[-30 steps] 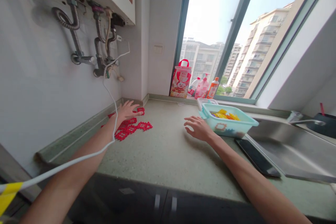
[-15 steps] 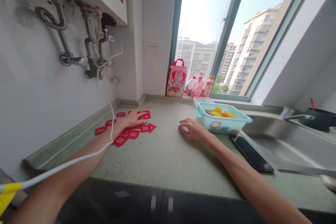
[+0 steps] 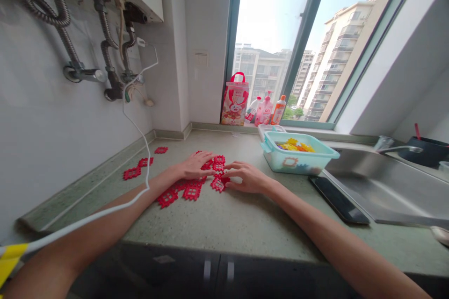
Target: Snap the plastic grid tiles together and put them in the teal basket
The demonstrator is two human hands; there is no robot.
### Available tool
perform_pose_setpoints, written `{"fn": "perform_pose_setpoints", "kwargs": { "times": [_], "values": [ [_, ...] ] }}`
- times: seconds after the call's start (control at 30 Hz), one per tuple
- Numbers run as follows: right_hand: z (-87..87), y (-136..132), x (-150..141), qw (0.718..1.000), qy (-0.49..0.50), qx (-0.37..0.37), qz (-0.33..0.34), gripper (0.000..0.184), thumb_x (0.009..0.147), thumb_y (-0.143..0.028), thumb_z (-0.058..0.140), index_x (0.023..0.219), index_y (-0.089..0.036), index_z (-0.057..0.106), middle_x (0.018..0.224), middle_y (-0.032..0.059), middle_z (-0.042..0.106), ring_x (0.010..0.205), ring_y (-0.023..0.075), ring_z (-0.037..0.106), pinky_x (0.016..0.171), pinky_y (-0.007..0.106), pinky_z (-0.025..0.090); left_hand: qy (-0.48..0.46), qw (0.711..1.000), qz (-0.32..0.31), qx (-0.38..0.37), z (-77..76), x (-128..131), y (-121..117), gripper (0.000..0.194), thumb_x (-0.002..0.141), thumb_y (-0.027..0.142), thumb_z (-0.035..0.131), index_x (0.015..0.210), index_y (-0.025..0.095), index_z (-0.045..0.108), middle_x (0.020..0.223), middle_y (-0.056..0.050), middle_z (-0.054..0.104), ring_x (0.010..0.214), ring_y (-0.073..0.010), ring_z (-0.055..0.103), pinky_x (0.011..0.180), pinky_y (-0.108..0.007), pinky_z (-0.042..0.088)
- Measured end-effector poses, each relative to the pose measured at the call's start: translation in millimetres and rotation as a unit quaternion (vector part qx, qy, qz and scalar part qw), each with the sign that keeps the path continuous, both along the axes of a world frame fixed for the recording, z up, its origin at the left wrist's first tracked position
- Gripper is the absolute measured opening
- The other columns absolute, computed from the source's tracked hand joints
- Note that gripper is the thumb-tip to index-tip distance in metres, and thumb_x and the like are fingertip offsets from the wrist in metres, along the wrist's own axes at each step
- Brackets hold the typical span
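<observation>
Several flat red toy pieces [image 3: 192, 191], square with notched edges and holes, lie on the grey-green countertop [image 3: 242, 224]. My left hand [image 3: 196, 167] rests flat over part of the pile, fingers stretched to the right, hiding some pieces. Just to its right, my right hand [image 3: 247, 176] has its fingers apart and its fingertips touching the right-hand red pieces [image 3: 219, 183]. Neither hand is closed around a piece. A few other red pieces [image 3: 132, 173] lie apart at the left, beyond my left forearm.
A light-blue plastic box [image 3: 298, 164] holds yellow and other coloured pieces. A black phone [image 3: 338, 200] lies beside the steel sink [image 3: 396, 187]. A white cable [image 3: 115, 209] hangs across my left forearm. Bottles [image 3: 265, 111] and a red-handled bag [image 3: 235, 105] stand by the window.
My left hand has slid right, and part of the red pile has shifted right with it. My right hand has moved left from beside the box to the red pieces.
</observation>
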State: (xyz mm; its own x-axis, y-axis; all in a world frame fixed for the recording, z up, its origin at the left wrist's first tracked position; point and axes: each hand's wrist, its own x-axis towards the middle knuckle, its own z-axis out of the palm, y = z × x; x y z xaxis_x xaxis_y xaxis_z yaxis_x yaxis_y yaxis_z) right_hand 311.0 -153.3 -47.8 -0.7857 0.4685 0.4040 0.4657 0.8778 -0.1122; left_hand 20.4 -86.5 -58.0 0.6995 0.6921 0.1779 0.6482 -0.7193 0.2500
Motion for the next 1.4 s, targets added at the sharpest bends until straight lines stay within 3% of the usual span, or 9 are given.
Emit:
{"fn": "perform_pose_setpoints", "kwargs": {
  "times": [0.2, 0.33, 0.47, 0.57, 0.7, 0.83, 1.0, 1.23, 1.4],
  "values": [
    [-0.4, 8, 15, 0.998, 0.009, -0.022, -0.056, 0.021, 0.092, -0.043, 0.077, 0.099, -0.024, 0.077, 0.134, 0.0115, 0.072, 0.119, 0.0288, 0.069, 0.103, 0.043, 0.055, 0.000, 0.999, 0.050, -0.009, -2.9, -10, 12, 0.068, 0.103, 0.067, 0.040, 0.161, 0.030, 0.041, 0.167, -0.011, 0.042, 0.152, -0.0320, 0.041, 0.126, -0.056, 0.024],
    [-2.1, 16, 28, 0.994, 0.008, -0.030, -0.102, 0.018, 0.092, -0.042, 0.076, 0.091, -0.024, 0.075, 0.115, 0.0091, 0.078, 0.104, 0.0254, 0.073, 0.093, 0.037, 0.057, 0.010, 0.997, 0.068, 0.035, -8.5, -16, 21, 0.058, 0.101, 0.062, 0.047, 0.146, 0.029, 0.060, 0.158, -0.010, 0.054, 0.145, -0.0322, 0.050, 0.125, -0.055, 0.027],
    [-6.2, 24, 36, 0.985, -0.006, -0.015, -0.171, 0.020, 0.094, -0.043, 0.072, 0.098, -0.025, 0.077, 0.099, 0.0056, 0.079, 0.089, 0.0221, 0.074, 0.082, 0.032, 0.056, -0.004, 0.995, 0.071, 0.073, -6.0, -21, 21, 0.052, 0.100, 0.056, 0.053, 0.143, 0.030, 0.063, 0.157, -0.010, 0.055, 0.145, -0.0328, 0.049, 0.125, -0.055, 0.029],
    [-11.2, 30, 42, 0.981, -0.010, 0.003, -0.195, 0.022, 0.098, -0.038, 0.066, 0.113, -0.027, 0.078, 0.110, 0.0068, 0.079, 0.101, 0.0237, 0.074, 0.089, 0.034, 0.057, -0.004, 0.996, 0.021, 0.086, 2.6, -20, 14, 0.047, 0.102, 0.048, 0.052, 0.146, 0.035, 0.061, 0.163, -0.006, 0.048, 0.150, -0.0302, 0.044, 0.127, -0.054, 0.026],
    [-17.7, 37, 46, 0.982, -0.001, -0.004, -0.186, 0.024, 0.098, -0.033, 0.066, 0.117, -0.029, 0.081, 0.125, 0.0081, 0.077, 0.116, 0.0269, 0.072, 0.101, 0.038, 0.057, 0.002, 0.994, -0.090, 0.061, 14.9, -8, 1, 0.037, 0.101, 0.041, 0.054, 0.135, 0.039, 0.070, 0.153, 0.000, 0.060, 0.150, -0.0284, 0.045, 0.128, -0.052, 0.026],
    [-21.9, 38, 38, 0.987, 0.035, -0.024, -0.154, 0.024, 0.097, -0.034, 0.068, 0.117, -0.029, 0.082, 0.124, 0.0076, 0.078, 0.117, 0.0266, 0.073, 0.105, 0.040, 0.056, 0.000, 0.989, -0.150, 0.015, 21.4, 6, -10, 0.043, 0.097, 0.036, 0.061, 0.139, 0.037, 0.069, 0.147, -0.001, 0.066, 0.147, -0.0285, 0.049, 0.126, -0.050, 0.034],
    [-19.7, 36, 26, 0.992, 0.056, -0.036, -0.105, 0.022, 0.098, -0.032, 0.067, 0.113, -0.027, 0.082, 0.118, 0.0073, 0.080, 0.112, 0.0255, 0.074, 0.103, 0.039, 0.055, -0.049, 0.988, -0.142, -0.018, 22.5, 10, -15, 0.040, 0.092, 0.040, 0.066, 0.131, 0.035, 0.075, 0.142, -0.004, 0.069, 0.143, -0.0283, 0.055, 0.124, -0.049, 0.038],
    [-14.9, 30, 25, 0.989, 0.057, -0.019, -0.136, 0.023, 0.092, -0.039, 0.077, 0.108, -0.024, 0.081, 0.103, 0.0072, 0.081, 0.101, 0.0249, 0.073, 0.094, 0.037, 0.056, -0.033, 0.988, -0.147, 0.040, 20.1, 9, -16, 0.042, 0.095, 0.040, 0.063, 0.136, 0.032, 0.070, 0.140, -0.007, 0.070, 0.132, -0.0272, 0.062, 0.118, -0.044, 0.042],
    [-9.0, 30, 30, 0.983, 0.099, 0.031, -0.153, 0.019, 0.091, -0.038, 0.077, 0.104, -0.024, 0.079, 0.099, 0.0074, 0.079, 0.096, 0.0242, 0.071, 0.088, 0.036, 0.056, -0.019, 0.993, -0.090, 0.078, 18.3, 2, -14, 0.072, 0.090, 0.051, 0.070, 0.155, 0.029, 0.048, 0.149, -0.010, 0.061, 0.136, -0.0304, 0.058, 0.117, -0.045, 0.042]
  ]
}}
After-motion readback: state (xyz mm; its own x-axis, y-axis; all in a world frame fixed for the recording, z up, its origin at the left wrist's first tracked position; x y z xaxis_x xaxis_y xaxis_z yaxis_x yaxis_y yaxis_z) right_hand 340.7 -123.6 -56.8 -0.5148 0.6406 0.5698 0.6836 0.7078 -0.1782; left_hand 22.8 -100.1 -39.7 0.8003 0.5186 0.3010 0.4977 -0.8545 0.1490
